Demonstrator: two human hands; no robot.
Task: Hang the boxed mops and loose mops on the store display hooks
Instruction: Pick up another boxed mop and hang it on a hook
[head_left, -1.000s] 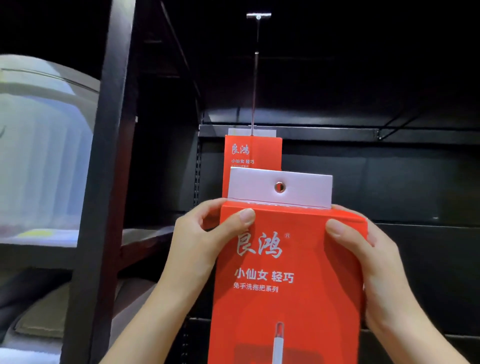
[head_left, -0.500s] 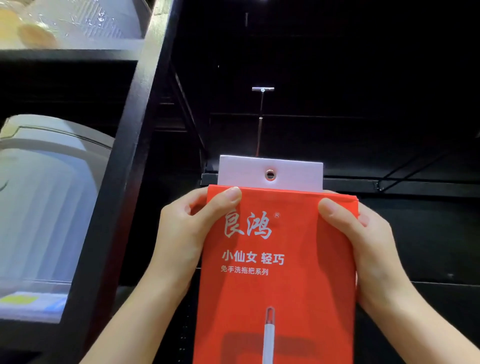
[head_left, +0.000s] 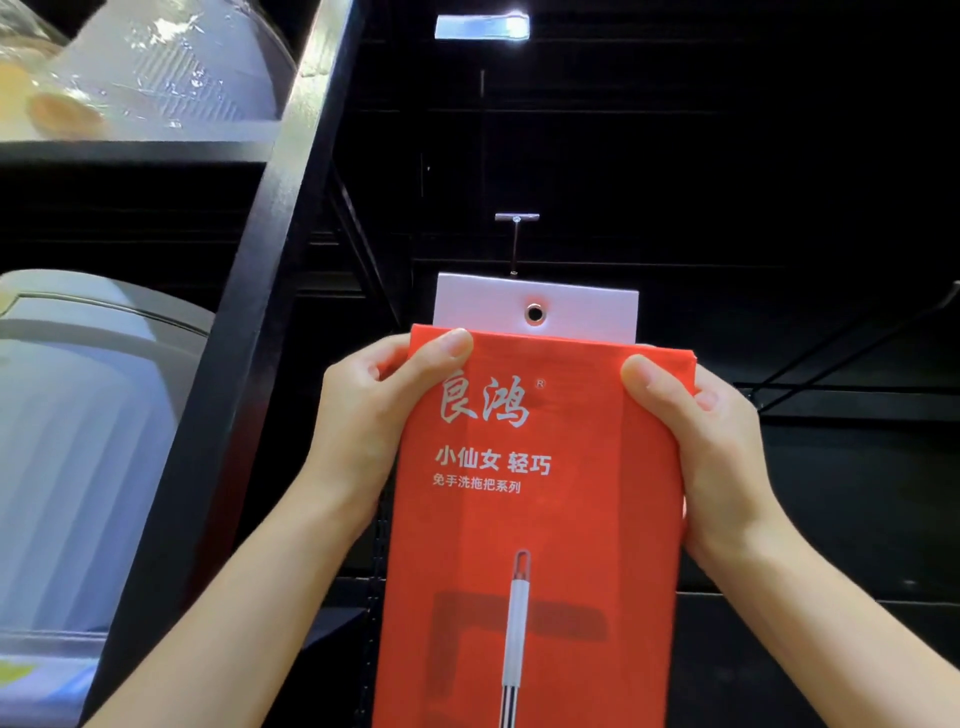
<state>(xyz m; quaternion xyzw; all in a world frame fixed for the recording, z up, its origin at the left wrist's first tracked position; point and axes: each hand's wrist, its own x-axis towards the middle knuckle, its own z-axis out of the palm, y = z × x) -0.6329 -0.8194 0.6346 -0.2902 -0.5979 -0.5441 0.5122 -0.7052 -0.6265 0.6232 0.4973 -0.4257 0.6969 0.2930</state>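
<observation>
Since a second ago the red boxed mop (head_left: 530, 493) has been raised: it then sat below a second red box already hanging on the display hook (head_left: 515, 244), and that hung box is now hidden behind it or out of sight, cannot tell which. The white hang tab (head_left: 535, 306) now stands just under the hook's front end, with the eyelet (head_left: 534, 313) slightly right of and below the tip. Judgement: the box is in the approach stage of hanging; it is not yet threaded, and a further lift and push toward the dark back panel (head_left: 727, 182) would be needed. The left hand (head_left: 363, 415) grips the box's upper left edge, thumb curled over the front face; the right hand (head_left: 696, 431) grips the upper right edge likewise, thumb on the front, fingers wrapped behind. The box is held upright in mid-air, resting on nothing, before the panel and right of the black shelf upright (head_left: 249, 338). Condition of item: glossy red carton, white printed characters, a mop handle pictured low on the front, tab flat and undamaged, metal-ringed eyelet intact. Pale plastic bins (head_left: 78, 441) occupy the shelving at the left edge.
</observation>
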